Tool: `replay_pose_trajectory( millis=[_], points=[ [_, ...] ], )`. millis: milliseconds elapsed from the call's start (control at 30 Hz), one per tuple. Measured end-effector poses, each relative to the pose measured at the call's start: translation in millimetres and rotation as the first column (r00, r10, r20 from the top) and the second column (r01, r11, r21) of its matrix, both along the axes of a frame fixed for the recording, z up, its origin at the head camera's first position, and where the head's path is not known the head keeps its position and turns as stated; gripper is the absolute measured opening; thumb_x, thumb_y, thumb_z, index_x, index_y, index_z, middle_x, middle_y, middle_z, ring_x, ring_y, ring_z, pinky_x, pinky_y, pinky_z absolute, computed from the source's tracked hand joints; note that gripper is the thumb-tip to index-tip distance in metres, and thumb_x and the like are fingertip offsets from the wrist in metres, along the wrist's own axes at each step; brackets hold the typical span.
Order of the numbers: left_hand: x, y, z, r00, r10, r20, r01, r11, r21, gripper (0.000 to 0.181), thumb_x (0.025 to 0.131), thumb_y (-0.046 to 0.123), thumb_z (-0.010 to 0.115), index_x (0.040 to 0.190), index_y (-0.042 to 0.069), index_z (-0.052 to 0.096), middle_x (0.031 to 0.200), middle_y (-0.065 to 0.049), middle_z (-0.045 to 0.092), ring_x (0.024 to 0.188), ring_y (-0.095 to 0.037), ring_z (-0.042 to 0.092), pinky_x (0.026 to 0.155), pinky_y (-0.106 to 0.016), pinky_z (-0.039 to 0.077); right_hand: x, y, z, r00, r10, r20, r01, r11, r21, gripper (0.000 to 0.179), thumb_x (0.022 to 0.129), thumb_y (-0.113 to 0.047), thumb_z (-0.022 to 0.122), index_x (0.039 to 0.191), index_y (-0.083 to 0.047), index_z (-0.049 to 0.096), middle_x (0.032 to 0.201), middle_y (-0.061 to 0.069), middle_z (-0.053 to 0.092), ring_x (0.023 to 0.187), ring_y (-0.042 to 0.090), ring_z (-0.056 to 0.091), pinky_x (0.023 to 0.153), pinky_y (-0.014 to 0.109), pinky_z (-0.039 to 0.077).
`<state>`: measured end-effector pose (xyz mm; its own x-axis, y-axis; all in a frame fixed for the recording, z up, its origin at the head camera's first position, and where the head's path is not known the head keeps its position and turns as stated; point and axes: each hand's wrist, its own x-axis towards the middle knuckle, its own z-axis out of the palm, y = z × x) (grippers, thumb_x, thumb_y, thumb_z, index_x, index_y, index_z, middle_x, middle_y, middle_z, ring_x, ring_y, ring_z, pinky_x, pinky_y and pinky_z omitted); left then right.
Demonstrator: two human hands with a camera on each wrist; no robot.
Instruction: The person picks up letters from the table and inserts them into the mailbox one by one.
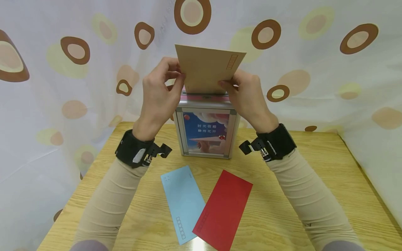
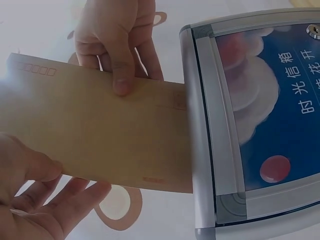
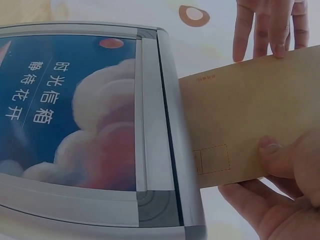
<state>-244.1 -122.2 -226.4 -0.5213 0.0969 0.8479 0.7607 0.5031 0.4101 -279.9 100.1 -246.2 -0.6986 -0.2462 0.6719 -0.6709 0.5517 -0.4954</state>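
Note:
A brown envelope (image 1: 207, 69) stands upright at the top of a silver-framed letter box (image 1: 205, 132), its lower end at the slot. How deep it reaches inside is hidden. My left hand (image 1: 161, 92) pinches the envelope's left edge between thumb and fingers, as the left wrist view also shows with this hand (image 2: 35, 185) at the lower left. On the opposite edge, my right hand (image 1: 248, 96) grips with the thumb on the near face; in the right wrist view the thumb of that hand (image 3: 295, 175) presses the paper.
On the wooden table (image 1: 314, 167) in front of the box lie a light blue envelope (image 1: 182, 198) and a red envelope (image 1: 224, 209), the red overlapping the blue. A white patterned curtain (image 1: 345, 87) hangs behind and at both sides. The box front has a keyhole lock (image 2: 314, 31).

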Motion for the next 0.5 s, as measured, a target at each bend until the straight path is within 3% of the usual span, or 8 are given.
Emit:
replay_pose_trajectory(
  millis=[233,500],
  points=[
    [2.9,-1.3,3.2,0.999,-0.034,-0.031,0.035,0.999,0.024,0.015,0.098,-0.002,0.064,0.113,-0.005,0.064,0.101,-0.015,0.070,0.094,-0.021,0.075,0.082,-0.034,0.064,-2.9,0.6,-4.5,1.000,-0.001,0.000,0.001,1.000,0.030,0.024,0.099,-0.009,0.067,0.122,-0.002,0.072,0.116,0.020,0.076,0.106,0.032,0.075,0.094,0.045,0.060],
    [11.7,-2.1,16.2,0.995,-0.060,-0.083,0.066,0.995,0.073,0.017,0.098,-0.001,0.065,0.113,-0.008,0.063,0.101,-0.018,0.069,0.092,-0.020,0.074,0.080,-0.028,0.063,-5.8,0.6,-7.8,1.000,0.012,0.016,-0.013,0.999,0.039,0.026,0.100,-0.009,0.067,0.125,-0.001,0.070,0.119,0.020,0.074,0.110,0.032,0.074,0.097,0.047,0.058]
  ],
)
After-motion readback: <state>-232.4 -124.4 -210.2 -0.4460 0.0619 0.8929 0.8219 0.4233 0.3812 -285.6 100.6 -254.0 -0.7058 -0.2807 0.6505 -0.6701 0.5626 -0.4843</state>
